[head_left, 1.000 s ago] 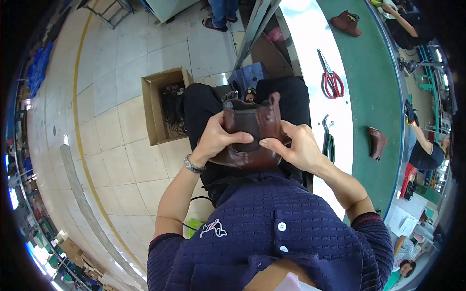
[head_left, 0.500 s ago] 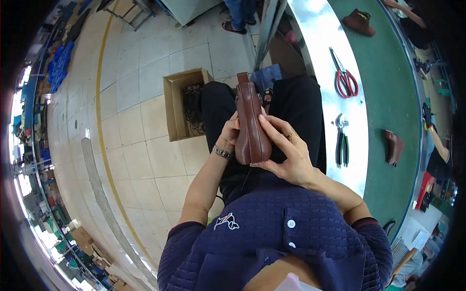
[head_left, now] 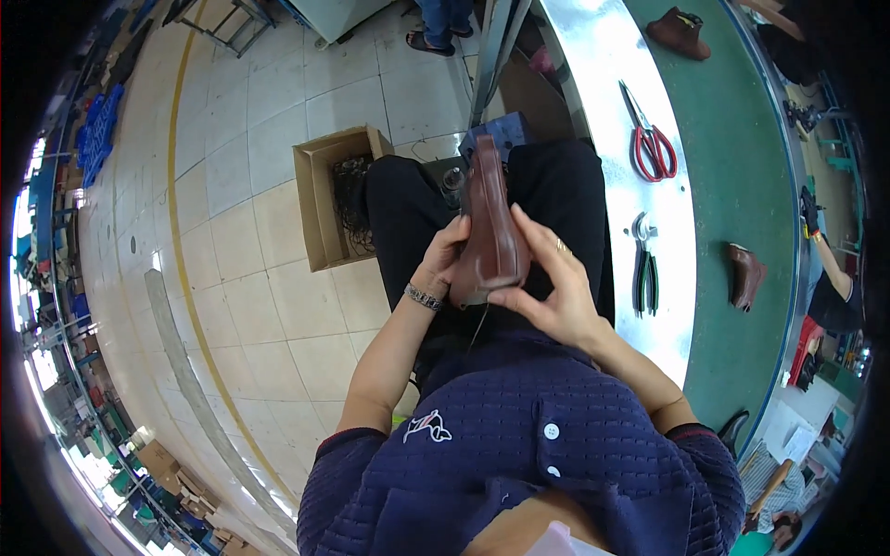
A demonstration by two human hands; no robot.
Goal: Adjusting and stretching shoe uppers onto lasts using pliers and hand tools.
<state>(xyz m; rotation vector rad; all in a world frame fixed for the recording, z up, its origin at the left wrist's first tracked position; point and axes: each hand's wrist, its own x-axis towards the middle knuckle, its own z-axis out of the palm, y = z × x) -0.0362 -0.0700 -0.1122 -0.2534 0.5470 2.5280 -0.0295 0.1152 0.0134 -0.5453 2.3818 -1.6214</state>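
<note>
Above my lap I hold a brown leather boot upper, its narrow end pointing away from me and its wide end toward my body. My left hand grips its left side near the wide end; part of those fingers is hidden behind the leather. On the other side my right hand has its thumb at the near end and its fingers along the right flank. A thin dark thread hangs below the upper.
Red-handled scissors and dark-green-handled pliers lie on the metal ledge at my right. Beyond it, a green belt carries brown boots. An open cardboard box with dark stringy material stands left of my knees.
The boot upper has turned and tilted in my hands, showing more of its left side, and its far end has swung right. Both hands keep hold of it.
</note>
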